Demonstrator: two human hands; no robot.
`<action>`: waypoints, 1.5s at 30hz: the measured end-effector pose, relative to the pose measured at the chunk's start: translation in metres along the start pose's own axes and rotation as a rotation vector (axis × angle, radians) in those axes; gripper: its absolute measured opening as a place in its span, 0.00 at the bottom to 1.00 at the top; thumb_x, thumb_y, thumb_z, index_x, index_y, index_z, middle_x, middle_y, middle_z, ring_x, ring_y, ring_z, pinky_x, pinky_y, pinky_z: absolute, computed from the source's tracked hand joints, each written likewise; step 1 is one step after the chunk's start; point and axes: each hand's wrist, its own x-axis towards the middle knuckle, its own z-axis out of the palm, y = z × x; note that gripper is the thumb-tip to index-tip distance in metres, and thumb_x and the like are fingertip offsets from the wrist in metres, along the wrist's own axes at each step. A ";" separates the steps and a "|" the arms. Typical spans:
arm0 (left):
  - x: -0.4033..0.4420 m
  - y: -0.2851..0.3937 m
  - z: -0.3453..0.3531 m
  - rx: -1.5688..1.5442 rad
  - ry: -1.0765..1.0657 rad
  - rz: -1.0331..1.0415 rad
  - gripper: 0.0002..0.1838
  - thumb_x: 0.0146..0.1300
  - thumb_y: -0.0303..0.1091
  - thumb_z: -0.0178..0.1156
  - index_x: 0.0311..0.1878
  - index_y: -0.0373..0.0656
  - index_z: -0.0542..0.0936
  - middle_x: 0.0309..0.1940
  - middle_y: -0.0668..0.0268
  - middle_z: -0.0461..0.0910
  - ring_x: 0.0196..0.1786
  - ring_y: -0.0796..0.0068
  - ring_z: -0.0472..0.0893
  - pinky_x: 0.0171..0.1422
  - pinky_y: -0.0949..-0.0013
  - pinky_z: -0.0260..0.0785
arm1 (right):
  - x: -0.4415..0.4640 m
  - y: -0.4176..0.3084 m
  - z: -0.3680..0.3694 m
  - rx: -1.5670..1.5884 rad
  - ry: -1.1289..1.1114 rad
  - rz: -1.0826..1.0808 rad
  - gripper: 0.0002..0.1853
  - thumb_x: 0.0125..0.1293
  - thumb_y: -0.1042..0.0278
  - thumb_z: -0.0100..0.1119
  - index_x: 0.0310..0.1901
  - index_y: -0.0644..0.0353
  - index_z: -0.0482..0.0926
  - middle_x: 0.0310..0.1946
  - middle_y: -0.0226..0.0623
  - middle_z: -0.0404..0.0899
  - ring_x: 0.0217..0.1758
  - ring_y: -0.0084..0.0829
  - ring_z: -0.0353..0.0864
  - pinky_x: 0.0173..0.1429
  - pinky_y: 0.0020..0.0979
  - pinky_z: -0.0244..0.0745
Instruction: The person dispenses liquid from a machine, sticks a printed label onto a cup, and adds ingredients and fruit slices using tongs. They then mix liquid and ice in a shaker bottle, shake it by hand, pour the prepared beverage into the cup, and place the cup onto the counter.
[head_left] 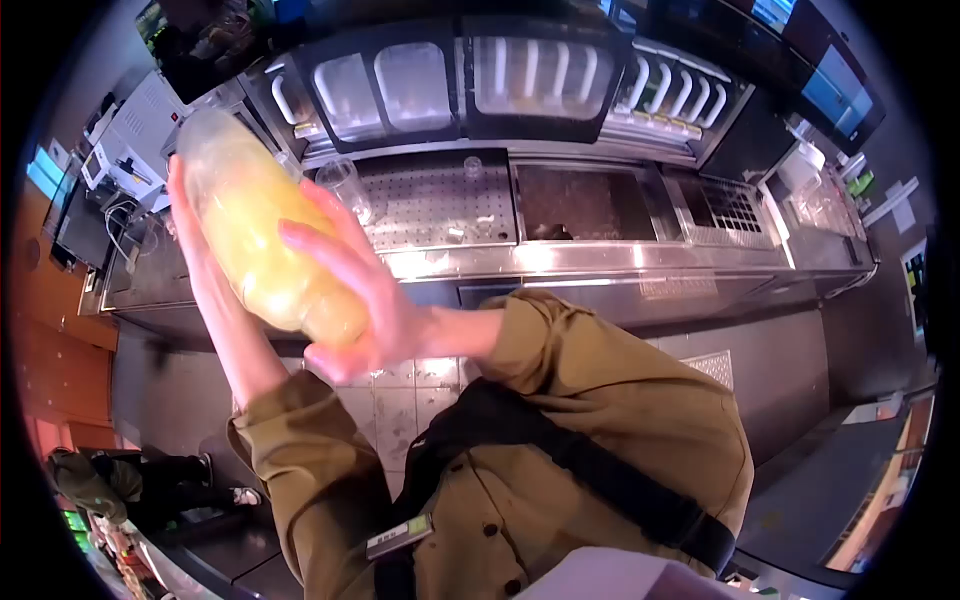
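Observation:
Tilted in front of me is a translucent cocktail shaker holding a yellow liquid. Its frosted broad end points up and to the left, and its narrower end points down and to the right. My right hand is wrapped round the narrower lower end, with fingers spread along the side. At the upper left, my left hand supports the far side of the shaker; most of its fingers are hidden behind it.
Beyond the shaker runs a steel counter with a perforated drain tray and a sunken basin. A clear pitcher stands on the tray. White-handled containers line the back. Another person is at the lower left.

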 end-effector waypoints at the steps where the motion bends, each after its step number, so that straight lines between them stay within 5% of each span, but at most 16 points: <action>1: 0.024 -0.016 -0.018 -0.131 0.018 -0.051 0.44 0.55 0.61 0.54 0.69 0.51 0.49 0.65 0.50 0.54 0.62 0.51 0.63 0.66 0.53 0.56 | -0.004 -0.007 -0.003 -0.027 -0.057 -0.102 0.32 0.48 0.58 0.61 0.58 0.54 0.67 0.63 0.62 0.49 0.68 0.62 0.47 0.64 0.55 0.55; 4: 0.065 -0.041 -0.072 -1.006 -0.901 -0.028 0.56 0.45 0.67 0.60 0.70 0.51 0.45 0.67 0.53 0.51 0.64 0.56 0.62 0.65 0.52 0.56 | -0.009 0.001 -0.018 -0.157 -0.237 -0.381 0.38 0.45 0.60 0.62 0.61 0.59 0.63 0.65 0.58 0.46 0.68 0.57 0.49 0.64 0.45 0.59; 6: 0.074 -0.049 -0.086 -0.487 -0.195 -0.223 0.58 0.42 0.70 0.59 0.70 0.50 0.44 0.67 0.51 0.51 0.64 0.55 0.62 0.65 0.51 0.56 | 0.025 0.018 -0.014 0.037 -0.126 -0.086 0.30 0.49 0.61 0.59 0.58 0.54 0.67 0.64 0.57 0.49 0.69 0.61 0.45 0.65 0.54 0.54; 8: 0.074 -0.068 -0.103 -0.184 0.016 -0.246 0.58 0.43 0.70 0.59 0.70 0.48 0.45 0.66 0.51 0.52 0.63 0.56 0.63 0.64 0.51 0.57 | 0.024 0.012 -0.018 0.118 -0.096 -0.005 0.30 0.49 0.59 0.60 0.57 0.52 0.68 0.64 0.57 0.50 0.68 0.62 0.45 0.66 0.56 0.53; 12: 0.035 -0.054 -0.100 -0.888 -0.527 0.008 0.56 0.44 0.69 0.59 0.69 0.46 0.46 0.65 0.51 0.54 0.62 0.56 0.64 0.63 0.53 0.59 | 0.008 -0.001 -0.031 0.019 -0.273 -0.257 0.32 0.50 0.48 0.59 0.57 0.54 0.68 0.63 0.56 0.51 0.67 0.59 0.49 0.65 0.49 0.57; 17: 0.053 -0.080 -0.120 -0.240 0.014 -0.263 0.55 0.46 0.68 0.58 0.68 0.43 0.48 0.64 0.50 0.57 0.61 0.58 0.66 0.62 0.55 0.62 | 0.010 0.005 -0.019 0.138 -0.174 -0.181 0.35 0.52 0.39 0.53 0.58 0.52 0.67 0.64 0.57 0.49 0.67 0.61 0.47 0.65 0.55 0.53; 20: 0.032 -0.059 -0.092 -0.826 -0.543 0.113 0.49 0.50 0.66 0.54 0.67 0.40 0.53 0.61 0.51 0.62 0.59 0.59 0.68 0.59 0.59 0.65 | 0.010 0.022 -0.027 0.056 -0.262 -0.311 0.36 0.50 0.44 0.56 0.60 0.53 0.65 0.64 0.56 0.50 0.67 0.57 0.50 0.65 0.50 0.57; 24: 0.038 -0.072 -0.106 -0.157 0.074 -0.182 0.46 0.54 0.65 0.51 0.67 0.45 0.50 0.63 0.48 0.55 0.61 0.54 0.63 0.63 0.56 0.59 | 0.013 0.031 -0.008 0.167 -0.239 0.003 0.32 0.52 0.49 0.55 0.59 0.50 0.66 0.64 0.55 0.50 0.67 0.62 0.48 0.65 0.58 0.54; 28: 0.016 -0.031 -0.076 -0.817 -0.293 0.050 0.37 0.55 0.64 0.49 0.57 0.42 0.67 0.52 0.55 0.71 0.49 0.59 0.73 0.53 0.58 0.68 | 0.006 0.012 -0.032 0.043 -0.370 -0.386 0.37 0.42 0.60 0.63 0.58 0.58 0.67 0.64 0.58 0.49 0.64 0.55 0.57 0.64 0.44 0.61; 32: 0.038 -0.067 -0.110 -0.205 0.125 -0.251 0.43 0.54 0.64 0.50 0.66 0.45 0.57 0.61 0.49 0.62 0.60 0.57 0.68 0.60 0.56 0.65 | -0.025 -0.005 -0.024 0.204 -0.348 -0.237 0.35 0.43 0.61 0.63 0.57 0.58 0.67 0.63 0.55 0.52 0.64 0.54 0.57 0.65 0.44 0.59; 34: 0.035 -0.063 -0.137 -0.583 0.103 -0.336 0.50 0.46 0.68 0.55 0.68 0.49 0.54 0.61 0.49 0.62 0.60 0.55 0.68 0.59 0.55 0.66 | -0.009 0.015 -0.014 0.267 -0.337 -0.264 0.34 0.43 0.62 0.62 0.57 0.58 0.68 0.63 0.54 0.53 0.64 0.53 0.57 0.66 0.44 0.57; 37: 0.021 -0.046 -0.100 -0.985 -0.559 0.192 0.55 0.43 0.70 0.56 0.69 0.45 0.51 0.64 0.50 0.58 0.64 0.54 0.63 0.67 0.55 0.57 | 0.022 0.021 -0.035 0.064 -0.418 -0.342 0.31 0.46 0.60 0.62 0.55 0.57 0.70 0.62 0.53 0.55 0.66 0.55 0.54 0.67 0.47 0.53; 39: 0.050 -0.081 -0.110 -0.583 0.203 -0.140 0.55 0.45 0.70 0.55 0.68 0.42 0.51 0.64 0.48 0.58 0.65 0.54 0.62 0.69 0.57 0.54 | 0.025 0.037 -0.021 0.129 -0.402 -0.084 0.28 0.49 0.59 0.60 0.53 0.56 0.72 0.62 0.54 0.55 0.67 0.60 0.51 0.66 0.54 0.51; 40: 0.031 -0.020 -0.062 -0.482 0.275 -0.441 0.53 0.47 0.69 0.54 0.68 0.43 0.51 0.64 0.46 0.57 0.64 0.54 0.63 0.69 0.59 0.55 | 0.048 0.037 -0.019 0.204 -0.270 0.009 0.27 0.49 0.58 0.59 0.53 0.56 0.72 0.63 0.56 0.53 0.67 0.64 0.48 0.65 0.56 0.53; 44: 0.009 -0.032 -0.074 -1.015 -0.453 0.265 0.41 0.57 0.59 0.51 0.65 0.38 0.58 0.60 0.43 0.62 0.60 0.56 0.69 0.62 0.59 0.64 | 0.014 0.023 -0.033 0.113 -0.434 -0.425 0.37 0.43 0.53 0.62 0.58 0.58 0.68 0.65 0.57 0.47 0.68 0.58 0.50 0.64 0.47 0.58; 45: 0.002 -0.032 -0.075 -0.979 -0.337 0.212 0.40 0.55 0.59 0.54 0.63 0.39 0.61 0.58 0.45 0.64 0.57 0.59 0.71 0.58 0.58 0.67 | 0.016 0.034 -0.027 0.108 -0.426 -0.347 0.38 0.43 0.53 0.62 0.58 0.58 0.67 0.65 0.57 0.47 0.67 0.58 0.51 0.64 0.47 0.58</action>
